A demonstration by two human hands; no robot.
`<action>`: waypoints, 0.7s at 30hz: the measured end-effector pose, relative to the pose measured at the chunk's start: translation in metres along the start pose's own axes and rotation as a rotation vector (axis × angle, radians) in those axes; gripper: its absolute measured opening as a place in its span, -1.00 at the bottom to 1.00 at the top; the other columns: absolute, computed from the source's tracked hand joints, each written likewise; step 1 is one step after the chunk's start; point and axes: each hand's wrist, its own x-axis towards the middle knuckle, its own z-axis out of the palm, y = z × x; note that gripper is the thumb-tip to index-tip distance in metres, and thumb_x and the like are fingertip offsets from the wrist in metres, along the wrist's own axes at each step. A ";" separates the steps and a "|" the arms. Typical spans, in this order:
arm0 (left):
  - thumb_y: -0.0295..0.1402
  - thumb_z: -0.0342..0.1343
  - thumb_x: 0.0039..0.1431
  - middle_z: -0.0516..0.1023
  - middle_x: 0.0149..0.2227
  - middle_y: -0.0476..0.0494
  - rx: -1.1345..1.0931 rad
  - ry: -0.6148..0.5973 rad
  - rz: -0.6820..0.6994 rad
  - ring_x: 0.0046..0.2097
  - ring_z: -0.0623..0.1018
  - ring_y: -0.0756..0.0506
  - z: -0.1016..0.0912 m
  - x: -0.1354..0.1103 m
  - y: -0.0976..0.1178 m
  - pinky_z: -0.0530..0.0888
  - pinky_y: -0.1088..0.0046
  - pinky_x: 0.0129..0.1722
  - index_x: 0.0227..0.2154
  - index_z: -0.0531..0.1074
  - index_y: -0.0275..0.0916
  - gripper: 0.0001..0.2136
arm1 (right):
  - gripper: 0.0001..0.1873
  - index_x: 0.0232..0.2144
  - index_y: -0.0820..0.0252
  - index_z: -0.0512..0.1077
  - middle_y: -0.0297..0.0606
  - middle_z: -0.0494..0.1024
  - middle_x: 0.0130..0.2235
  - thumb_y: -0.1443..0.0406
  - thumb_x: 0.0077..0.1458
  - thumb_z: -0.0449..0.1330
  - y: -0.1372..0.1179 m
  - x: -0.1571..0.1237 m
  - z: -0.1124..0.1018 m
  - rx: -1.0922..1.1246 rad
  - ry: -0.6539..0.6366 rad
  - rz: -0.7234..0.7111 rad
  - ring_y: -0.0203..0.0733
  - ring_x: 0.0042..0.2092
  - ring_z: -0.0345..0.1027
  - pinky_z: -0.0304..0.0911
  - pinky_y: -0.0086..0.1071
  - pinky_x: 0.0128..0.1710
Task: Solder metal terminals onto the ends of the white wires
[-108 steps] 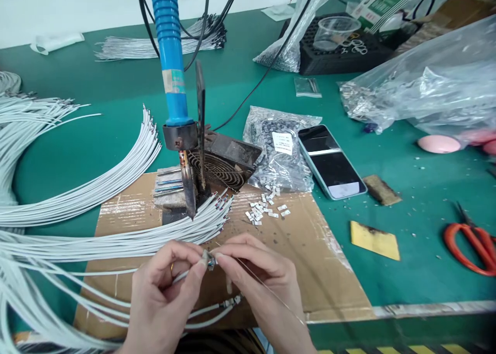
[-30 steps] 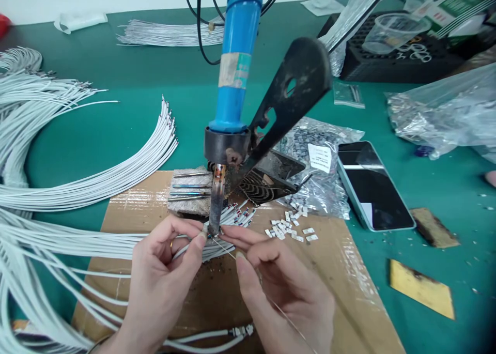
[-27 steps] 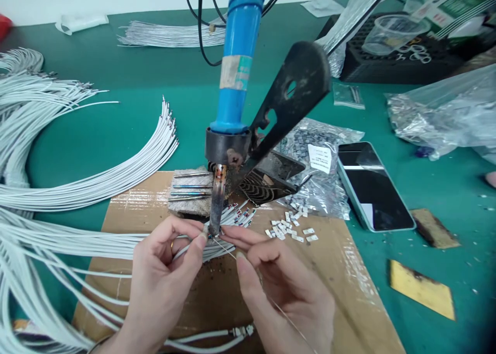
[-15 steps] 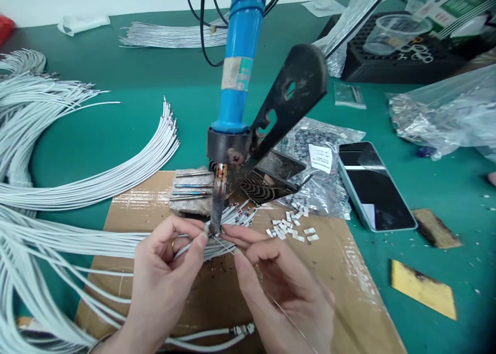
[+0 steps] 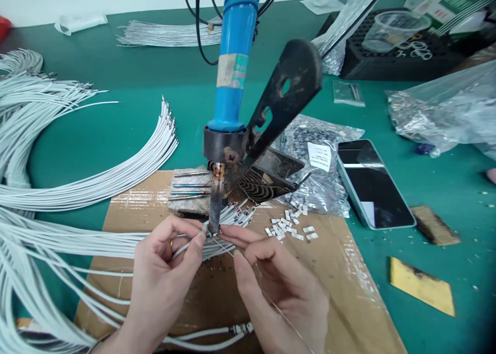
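A blue-handled soldering iron [image 5: 235, 59] is clamped in a black metal stand [image 5: 284, 90], its dark barrel [image 5: 216, 209] pointing down between my fingertips. Thumb and index finger of my left hand [image 5: 165, 279] pinch a white cable [image 5: 179, 252] close to its end, right by the iron's tip. My right hand [image 5: 284, 287] grips a thin solder wire [image 5: 285, 320], whose upper end reaches the tip. The index and middle fingertips of that hand are also close to the tip; whether they hold a small part there is hidden. Behind my fingers lie more cable ends [image 5: 240, 214].
Small metal-and-white pieces [image 5: 297, 236] lie on the cardboard [image 5: 349, 287] at right. Beyond are a bag of parts [image 5: 333, 188], a phone [image 5: 382, 188] and a yellow sponge [image 5: 422, 287]. Bundles of white cable [image 5: 96, 191] fill the left. Metal rods [image 5: 189, 193] rest on a grey block.
The whole view has shifted slightly. My hands stay at the iron's tip with the cable and solder wire in nearly the same pose.
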 end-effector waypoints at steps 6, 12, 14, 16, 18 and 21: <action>-0.42 0.36 0.09 0.69 -0.31 -0.10 0.004 0.001 -0.014 -0.34 0.65 -0.03 0.001 -0.001 -0.002 0.57 0.59 -0.31 -0.49 0.56 -0.23 -0.89 | -0.78 -0.45 0.06 0.40 -0.24 0.76 -0.07 0.36 0.25 0.24 -0.002 0.002 -0.001 0.015 0.015 0.055 -0.10 -0.01 0.68 0.51 -0.32 0.00; -0.42 0.35 0.08 0.67 -0.34 -0.04 0.035 0.003 -0.008 -0.43 0.55 0.03 0.001 -0.004 -0.002 0.45 0.64 -0.47 -0.50 0.55 -0.20 -0.89 | -0.79 -0.46 0.06 0.43 -0.24 0.77 -0.10 0.35 0.24 0.26 -0.003 0.005 -0.002 0.047 0.019 0.085 -0.10 -0.05 0.68 0.54 -0.32 -0.04; -0.42 0.34 0.08 0.67 -0.34 -0.05 0.046 0.004 -0.002 -0.45 0.53 0.03 0.001 -0.004 -0.001 0.43 0.64 -0.49 -0.51 0.54 -0.20 -0.89 | -0.78 -0.46 0.06 0.43 -0.25 0.76 -0.10 0.35 0.24 0.26 -0.003 0.005 -0.001 0.060 0.023 0.084 -0.12 -0.05 0.68 0.54 -0.33 -0.04; -0.42 0.34 0.07 0.67 -0.34 -0.05 0.051 0.012 0.005 -0.46 0.53 0.03 0.002 -0.005 0.000 0.42 0.63 -0.50 -0.51 0.55 -0.20 -0.89 | -0.78 -0.46 0.06 0.44 -0.26 0.76 -0.10 0.35 0.24 0.27 -0.003 0.005 -0.001 0.073 0.024 0.087 -0.13 -0.06 0.68 0.54 -0.34 -0.05; -0.43 0.35 0.05 0.67 -0.34 -0.05 0.049 0.024 0.007 -0.46 0.53 0.04 0.003 -0.005 0.001 0.43 0.65 -0.50 -0.52 0.54 -0.20 -0.89 | -0.79 -0.46 0.07 0.44 -0.25 0.76 -0.10 0.35 0.24 0.28 -0.003 0.005 -0.001 0.083 0.023 0.089 -0.12 -0.07 0.68 0.53 -0.33 -0.04; -0.45 0.37 0.02 0.67 -0.35 -0.04 0.029 0.044 0.007 -0.44 0.56 0.04 0.005 -0.006 0.002 0.47 0.67 -0.46 -0.52 0.54 -0.20 -0.88 | -0.79 -0.46 0.08 0.45 -0.23 0.76 -0.10 0.36 0.23 0.29 -0.003 0.005 0.000 0.086 0.023 0.087 -0.10 -0.07 0.68 0.53 -0.30 -0.02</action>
